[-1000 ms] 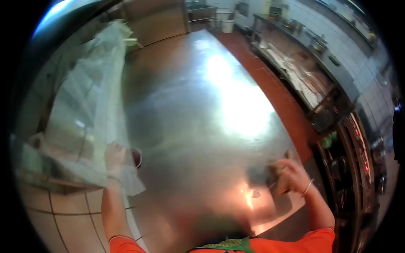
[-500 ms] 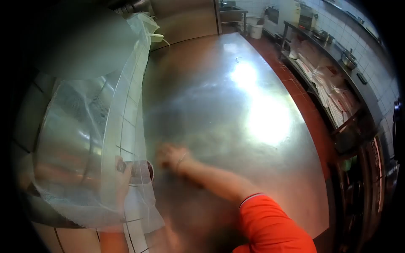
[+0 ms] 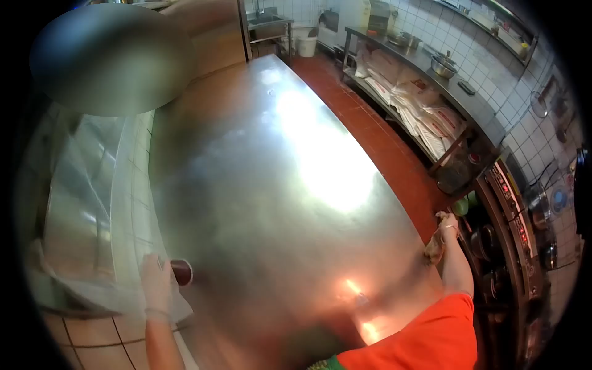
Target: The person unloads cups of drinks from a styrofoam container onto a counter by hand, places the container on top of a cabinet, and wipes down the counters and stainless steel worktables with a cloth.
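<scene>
At the lower left, my left hand (image 3: 156, 285) is closed on a dark reddish-brown cup (image 3: 182, 272) with a pale rim, beside the left edge of the metal table (image 3: 246, 185). My right hand (image 3: 448, 225) reaches past the table's right edge, its fingers wrapped round a brownish cloth (image 3: 434, 248) that hangs down by the edge. A sheet of clear plastic (image 3: 86, 203) lies along the left side, close to my left hand.
A steel shelf unit (image 3: 425, 68) with bowls on top and white sacks (image 3: 407, 105) below stands at the right. Ovens with red displays (image 3: 512, 203) are nearer. A white bucket (image 3: 306, 45) stands by the sink at the back.
My right hand has swept from the table's left side to beyond its right edge, with the cloth. My left hand still holds the cup. The view has turned to the right.
</scene>
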`<state>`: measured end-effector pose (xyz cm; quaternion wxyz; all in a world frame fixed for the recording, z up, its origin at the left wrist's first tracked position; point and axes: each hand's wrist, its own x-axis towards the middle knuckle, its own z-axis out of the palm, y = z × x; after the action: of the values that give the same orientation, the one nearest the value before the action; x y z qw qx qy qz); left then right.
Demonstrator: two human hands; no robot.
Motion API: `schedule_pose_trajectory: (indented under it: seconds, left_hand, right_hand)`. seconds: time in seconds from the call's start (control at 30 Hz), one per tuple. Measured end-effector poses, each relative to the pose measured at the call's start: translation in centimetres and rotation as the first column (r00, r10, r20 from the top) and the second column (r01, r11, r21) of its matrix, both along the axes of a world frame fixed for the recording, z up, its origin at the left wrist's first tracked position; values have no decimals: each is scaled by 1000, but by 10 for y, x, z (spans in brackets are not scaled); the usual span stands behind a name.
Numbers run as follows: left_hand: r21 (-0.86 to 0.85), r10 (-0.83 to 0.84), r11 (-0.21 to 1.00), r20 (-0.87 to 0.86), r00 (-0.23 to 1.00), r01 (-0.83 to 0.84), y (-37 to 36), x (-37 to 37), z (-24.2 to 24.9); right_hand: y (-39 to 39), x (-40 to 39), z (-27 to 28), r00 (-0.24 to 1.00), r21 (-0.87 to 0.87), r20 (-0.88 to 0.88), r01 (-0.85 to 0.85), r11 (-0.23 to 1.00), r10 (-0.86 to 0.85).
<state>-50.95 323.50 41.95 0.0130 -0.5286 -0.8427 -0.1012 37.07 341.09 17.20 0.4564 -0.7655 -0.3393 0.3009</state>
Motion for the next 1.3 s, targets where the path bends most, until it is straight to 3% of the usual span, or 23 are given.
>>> schedule_pose_trajectory:
  seconds: [0.03, 0.1, 0.17, 0.2, 0.23, 0.3, 0.37, 0.43, 0.47, 0.53, 0.6, 0.63, 0.67, 0.73, 0.8, 0.87, 0.97, 1.0, 1.07, 1.1, 1.17, 1.27, 1.3]
  left_hand:
    - [0, -29, 1000, 43, 999, 29, -2, 7, 3]
    - [183, -133, 967, -231, 964, 177, -7, -20, -38]
    - [196, -167, 959, -201, 965, 207, -14, 14, -10]
    - [256, -173, 943, -173, 970, 214, -16, 35, 3]
    - [257, -175, 941, -186, 967, 220, -22, 53, 7]
    - [262, -286, 916, -110, 952, 305, -43, 84, 6]
    - [221, -334, 918, -17, 942, 330, -62, 130, 20]
    - [114, -486, 868, -15, 874, 484, -90, 156, 21]
    - [121, -491, 864, -9, 871, 488, -99, 165, 20]
    - [136, -563, 825, 128, 817, 548, -114, 171, 13]
    - [167, -588, 808, 170, 791, 565, -128, 174, 0]
    - [193, -607, 794, 199, 769, 577, -135, 173, -5]
    - [212, -616, 786, 198, 762, 580, -137, 174, -9]
    - [222, -620, 785, 285, 731, 579, -152, 175, -15]
    - [251, -622, 783, 320, 715, 569, -162, 179, -20]
    - [255, -613, 790, 351, 708, 558, -176, 179, -18]
    - [268, -552, 833, 347, 758, 484, -195, 184, -15]
    - [262, -518, 854, 366, 773, 449, -202, 185, -14]
    - [222, -386, 920, 356, 851, 324, -233, 179, -14]
    - [230, -372, 925, 385, 845, 302, -245, 178, -19]
    - [237, -324, 940, 403, 856, 244, -260, 175, -29]
    - [214, -238, 965, 480, 844, 150, -307, 167, -35]
    - [219, -225, 967, 475, 851, 133, -314, 164, -39]
  right_hand:
    - [-38, -43, 79, 946, -35, 310, -88, 995, 95]
    - [-67, -145, 194, 939, 220, 49, -341, 914, 339]
    - [-55, -222, 229, 862, 297, -208, -395, 869, 463]
    - [-43, -240, 217, 735, 346, -199, -566, 749, 648]
    - [-15, -249, 192, 615, 62, 90, -788, 612, 783]
    - [-19, -327, 149, 662, 105, 277, -742, 663, 697]
    - [-32, -376, 118, 424, 121, 697, -865, 487, 579]
    - [-92, -391, 116, 135, 61, 554, -991, 121, 822]
    - [-127, -389, 70, 96, 113, 188, -991, 76, 978]
    - [-223, -351, 111, -42, 77, 495, -993, -92, 868]
    - [-295, -303, 150, -66, 83, 354, -991, -102, 933]
    - [-331, -276, 154, -81, -66, 152, -995, -71, 985]
    - [-367, -248, 149, 28, -50, -34, -998, 26, 999]
    - [-419, -211, 162, 323, -436, -243, -879, 194, 915]
    - [-416, -203, 178, 668, -356, -208, -732, 580, 715]
    - [-384, -211, 200, 780, -42, 83, -619, 784, 621]
    - [-317, -202, 198, 706, 139, 520, -625, 768, 481]
    - [-292, -199, 188, 670, 97, 581, -621, 778, 462]
    - [-255, -209, 152, 446, -324, 723, -457, 828, 528]
    - [-235, -211, 101, 397, -188, 850, -386, 903, 347]
    - [-201, -261, 94, 443, -55, 826, -553, 831, 349]
    - [-215, -406, 155, 258, -126, 727, -861, 493, 637]
    - [-223, -453, 150, 281, -104, 727, -857, 505, 626]
